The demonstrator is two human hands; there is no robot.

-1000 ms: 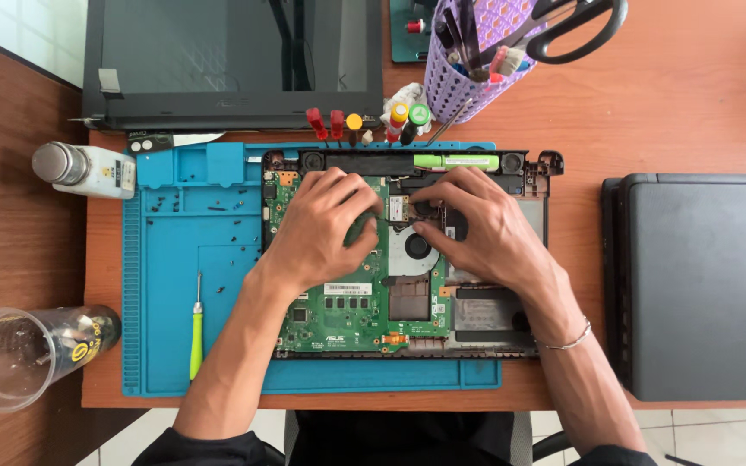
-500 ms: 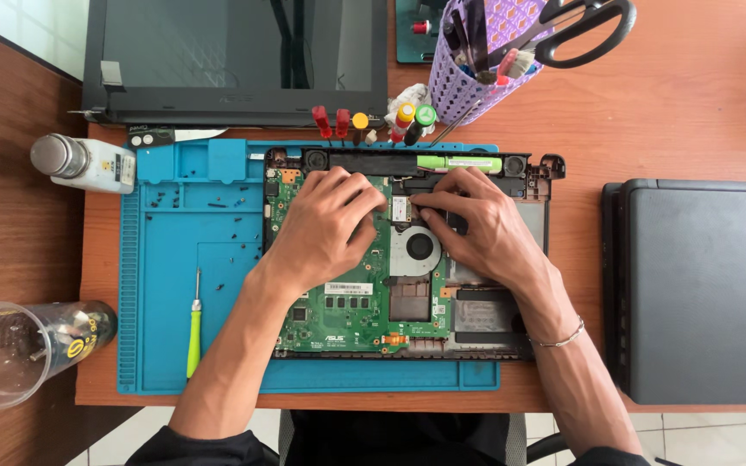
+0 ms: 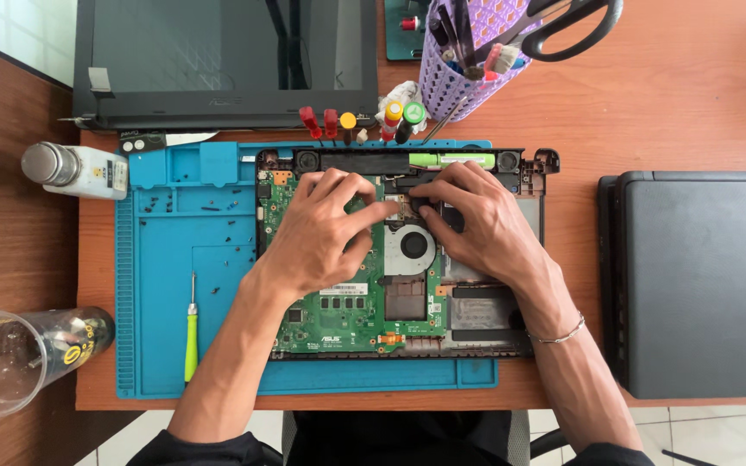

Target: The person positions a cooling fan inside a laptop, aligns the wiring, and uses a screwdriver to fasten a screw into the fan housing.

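Observation:
An opened laptop base (image 3: 528,173) lies on a blue repair mat (image 3: 166,259), its green motherboard (image 3: 347,315) and round cooling fan (image 3: 412,246) exposed. My left hand (image 3: 321,229) rests on the board's upper left, fingertips pressing near the copper heatsink above the fan. My right hand (image 3: 477,220) lies over the fan's right side, its fingers pinching a small dark part by the same spot. The fingertips of both hands nearly meet. What they pinch is too small to name.
A green-handled screwdriver (image 3: 190,341) lies on the mat's left. A detached laptop screen (image 3: 226,60), a white bottle (image 3: 79,170), a clear plastic cup (image 3: 19,358), a purple tool basket (image 3: 477,52), several screwdrivers (image 3: 356,125) and a closed black laptop (image 3: 701,280) surround the mat.
Both hands stay over the fan area; fingers shift only slightly. The view has moved a little.

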